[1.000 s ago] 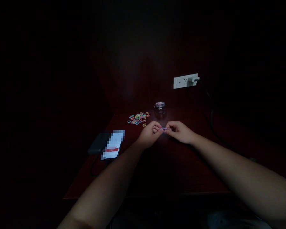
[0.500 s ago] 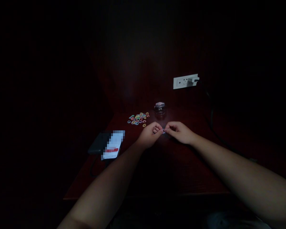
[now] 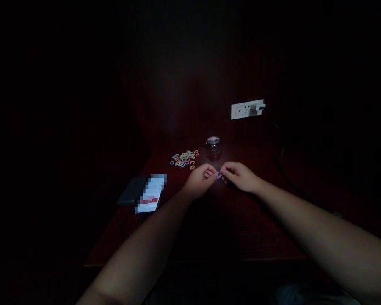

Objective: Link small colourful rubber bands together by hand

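Between my two hands is a small pale purple hair tie [image 3: 219,175], a thin ring. My left hand [image 3: 200,180] pinches its left side between thumb and forefinger. On the other side my right hand [image 3: 238,176] grips it in a pinch, with the fingertips of both hands nearly touching. Past my left hand lies a loose pile of colourful hair ties [image 3: 184,158], in yellow, pink, blue and green. Just behind the hands stands a small clear jar [image 3: 213,149] with a lid on it.
A phone [image 3: 150,199] with a lit screen lies at the left of the dark red table [image 3: 235,237], against a dark flat box-like object [image 3: 131,191]. On the back wall is a white socket plate [image 3: 241,110] with a plug [image 3: 258,107]; its cable hangs down at right.
The purple hair tie has tilted slightly between my fingertips and more of it shows. My right fingers have shifted a little; the arms and the pile stay put.
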Motion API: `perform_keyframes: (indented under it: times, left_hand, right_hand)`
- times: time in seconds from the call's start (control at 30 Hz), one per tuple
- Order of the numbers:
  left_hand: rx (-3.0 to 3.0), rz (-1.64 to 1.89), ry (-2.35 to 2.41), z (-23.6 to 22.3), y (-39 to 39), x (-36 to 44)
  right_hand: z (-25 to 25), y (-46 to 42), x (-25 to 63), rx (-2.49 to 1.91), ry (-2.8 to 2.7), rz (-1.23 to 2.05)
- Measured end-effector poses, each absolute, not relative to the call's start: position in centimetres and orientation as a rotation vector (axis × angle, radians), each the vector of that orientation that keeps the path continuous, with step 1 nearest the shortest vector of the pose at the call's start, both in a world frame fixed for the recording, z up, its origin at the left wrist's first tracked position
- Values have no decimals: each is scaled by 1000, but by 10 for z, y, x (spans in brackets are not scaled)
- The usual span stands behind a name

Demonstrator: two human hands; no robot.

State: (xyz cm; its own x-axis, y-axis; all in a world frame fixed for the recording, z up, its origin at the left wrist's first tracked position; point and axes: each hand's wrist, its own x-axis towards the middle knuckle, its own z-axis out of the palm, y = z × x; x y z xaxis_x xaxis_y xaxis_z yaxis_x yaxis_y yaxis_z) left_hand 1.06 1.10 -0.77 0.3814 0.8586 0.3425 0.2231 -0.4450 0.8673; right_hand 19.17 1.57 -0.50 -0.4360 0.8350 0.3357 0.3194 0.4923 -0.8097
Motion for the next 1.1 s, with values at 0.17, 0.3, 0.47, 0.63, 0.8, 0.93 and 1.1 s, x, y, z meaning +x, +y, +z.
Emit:
perform_keyframes:
  times: [0.17,0.3,0.47,0.63,0.8,0.93,1.1]
  left_hand:
    - [1861,1045,960,-8,10,12]
    - [1865,1032,958,-9,11,11]
    - [1878,1069,976,-8,12,10]
    - [1886,1054,974,-8,11,10]
    - [1961,1047,1027,-5,11,11]
    - [1985,1048,1050,-3,10,11]
    - [1932,1045,1023,-6,11,11]
  right_hand:
    - [-4,16,193,-951,-1989,799]
    - [-4,15,193,-938,-1989,827]
    - [-5,13,190,-904,-2006,967]
    - [-4,12,189,-897,-2026,996]
    - [-6,15,192,-924,-2049,950]
    - [-6,17,194,-926,-2049,967]
    - [-5,16,194,-922,-2024,982]
